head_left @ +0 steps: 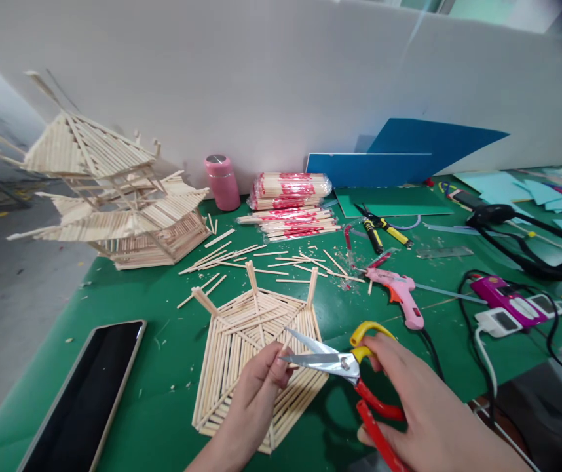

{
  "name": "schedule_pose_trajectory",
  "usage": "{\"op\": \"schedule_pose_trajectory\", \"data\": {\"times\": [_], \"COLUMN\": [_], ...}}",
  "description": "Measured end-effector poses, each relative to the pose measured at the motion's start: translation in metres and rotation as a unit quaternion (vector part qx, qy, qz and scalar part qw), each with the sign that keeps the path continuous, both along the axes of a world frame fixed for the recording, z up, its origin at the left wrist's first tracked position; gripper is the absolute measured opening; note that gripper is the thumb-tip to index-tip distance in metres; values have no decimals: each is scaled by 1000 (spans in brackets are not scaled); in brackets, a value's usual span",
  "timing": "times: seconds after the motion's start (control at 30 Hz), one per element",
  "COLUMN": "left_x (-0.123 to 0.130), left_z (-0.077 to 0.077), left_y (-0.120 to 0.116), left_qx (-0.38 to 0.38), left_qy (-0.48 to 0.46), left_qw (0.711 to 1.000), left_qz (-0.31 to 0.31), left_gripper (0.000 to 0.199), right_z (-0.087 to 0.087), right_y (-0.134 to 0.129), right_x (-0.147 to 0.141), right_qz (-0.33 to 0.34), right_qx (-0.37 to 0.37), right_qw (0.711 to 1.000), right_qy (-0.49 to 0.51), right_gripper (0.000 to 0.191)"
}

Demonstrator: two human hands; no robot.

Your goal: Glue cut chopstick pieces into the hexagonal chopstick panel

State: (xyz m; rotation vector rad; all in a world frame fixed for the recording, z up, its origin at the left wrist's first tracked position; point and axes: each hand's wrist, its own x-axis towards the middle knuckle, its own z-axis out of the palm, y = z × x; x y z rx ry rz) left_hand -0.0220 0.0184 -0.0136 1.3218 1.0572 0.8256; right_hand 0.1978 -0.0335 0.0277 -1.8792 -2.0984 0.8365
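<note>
My left hand [260,388] pinches a thin wooden stick [287,339], its tip pointing up between the parted blades of a pair of scissors [333,362]. The scissors have yellow and red handles, with my right hand [416,400] closed around them. Below both hands lies a many-sided panel [217,373] of wooden sticks laid side by side. Several short posts [253,276] stand up along its far edge. My left hand covers part of the panel's middle.
A stick-built pagoda [114,196] stands back left, beside a pink flask [222,183]. Loose sticks [242,259] and wrapped stick bundles [291,190] lie behind the panel. Rightward are pliers [379,226], a pink glue gun [399,292] and a power strip [511,305]. A phone [84,400] lies left.
</note>
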Motion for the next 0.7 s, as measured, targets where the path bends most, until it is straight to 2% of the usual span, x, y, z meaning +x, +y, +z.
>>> {"op": "schedule_pose_trajectory", "data": {"times": [0.27, 0.5, 0.7], "left_x": [-2, -1, -5], "left_z": [9, 17, 12], "left_y": [1, 2, 1], "left_qx": [40, 60, 52], "left_qy": [43, 64, 56], "left_qw": [998, 996, 997], "left_qz": [-23, 2, 11], "left_gripper": [35, 35, 32], "right_z": [12, 12, 13], "right_y": [6, 10, 13], "right_x": [-3, -4, -6], "right_qz": [3, 32, 41], "right_qx": [7, 39, 50], "right_qw": [1000, 999, 996], "right_qy": [5, -20, -61], "right_gripper": [46, 33, 21]}}
